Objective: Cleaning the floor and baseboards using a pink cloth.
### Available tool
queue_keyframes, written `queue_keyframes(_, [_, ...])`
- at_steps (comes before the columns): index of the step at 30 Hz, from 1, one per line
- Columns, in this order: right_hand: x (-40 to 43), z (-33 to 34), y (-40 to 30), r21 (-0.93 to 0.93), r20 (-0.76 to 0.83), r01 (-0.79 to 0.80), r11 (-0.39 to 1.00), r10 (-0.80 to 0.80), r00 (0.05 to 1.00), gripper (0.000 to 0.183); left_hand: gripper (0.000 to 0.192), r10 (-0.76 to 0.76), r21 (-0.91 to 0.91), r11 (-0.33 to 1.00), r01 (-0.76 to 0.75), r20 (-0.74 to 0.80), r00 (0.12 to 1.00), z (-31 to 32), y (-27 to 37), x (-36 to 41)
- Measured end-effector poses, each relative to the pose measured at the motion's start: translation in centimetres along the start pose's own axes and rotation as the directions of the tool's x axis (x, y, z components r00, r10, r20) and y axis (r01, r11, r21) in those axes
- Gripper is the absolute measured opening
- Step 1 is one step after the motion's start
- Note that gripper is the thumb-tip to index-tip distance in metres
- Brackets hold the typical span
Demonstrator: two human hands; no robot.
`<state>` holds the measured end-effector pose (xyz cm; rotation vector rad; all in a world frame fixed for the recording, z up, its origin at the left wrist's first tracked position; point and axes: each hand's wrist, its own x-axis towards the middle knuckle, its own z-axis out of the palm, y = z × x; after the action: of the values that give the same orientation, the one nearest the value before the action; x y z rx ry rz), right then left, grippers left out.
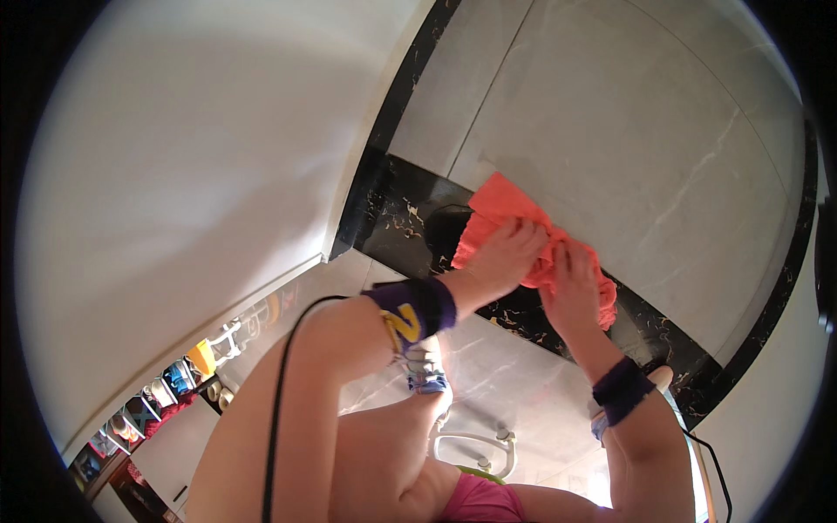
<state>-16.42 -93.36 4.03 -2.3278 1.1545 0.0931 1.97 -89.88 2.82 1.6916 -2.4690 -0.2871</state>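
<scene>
A coral-red cloth [500,202], folded and bunched in places, lies across a black marble floor strip [405,212] and the edge of the grey floor tiles [608,144]. My left hand [513,255] is on the middle of the cloth, its fingers curled into the fabric. Close beside it, my right hand [575,278] grips the bunched part nearer the cloth's right end. Both palms face down, and some fingertips are hidden in the folds. Each forearm wears a dark purple band, the left one [415,314] with a yellow figure, the right one [624,390] plain.
A white wall or door panel [196,131] rises on the left, meeting a black floor border [386,124]. A low white frame on casters [477,437] stands beneath me, between my feet. Shoes fill a rack [153,392] at lower left. Black cables [278,405] run along my arms.
</scene>
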Motion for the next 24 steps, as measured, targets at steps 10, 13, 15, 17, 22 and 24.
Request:
queue_keyframes(10, [9.6,6.0,-9.9,-0.022,-0.152,0.177,0.984,-0.178,0.972,0.056,0.045,-0.263,0.225,0.935,0.274,-0.077,0.962,-3.2,-10.5,-5.6])
queue_keyframes(13, [7.8,4.8,-6.8,0.007,-0.124,0.195,0.981,-0.193,0.973,0.054,0.045,-0.302,0.152,0.939,0.309,-0.067,0.951,-2.0,-8.5,-4.2])
queue_keyframes(15, [4.8,2.8,-3.2,0.043,-0.089,0.165,0.985,-0.161,0.983,0.052,0.041,-0.218,0.09,0.971,0.222,-0.055,0.974,-1.3,-5.8,-2.7])
queue_keyframes(17, [2.1,1.5,0.0,0.081,-0.028,0.135,0.987,-0.134,0.991,0.057,0.043,-0.165,-0.046,0.986,0.163,-0.036,0.986,-0.1,-2.5,-1.2])
queue_keyframes(22, [-6.9,-3.0,10.1,-0.058,0.098,0.022,0.998,-0.016,0.995,0.065,0.049,-0.058,-0.178,0.981,0.074,0.094,0.994,2.5,9.4,4.5])
queue_keyframes(24, [-10.4,-4.1,14.0,-0.064,0.063,0.035,0.997,-0.031,0.998,0.067,0.051,-0.003,-0.034,0.999,0.008,0.165,0.986,2.5,12.8,5.9])
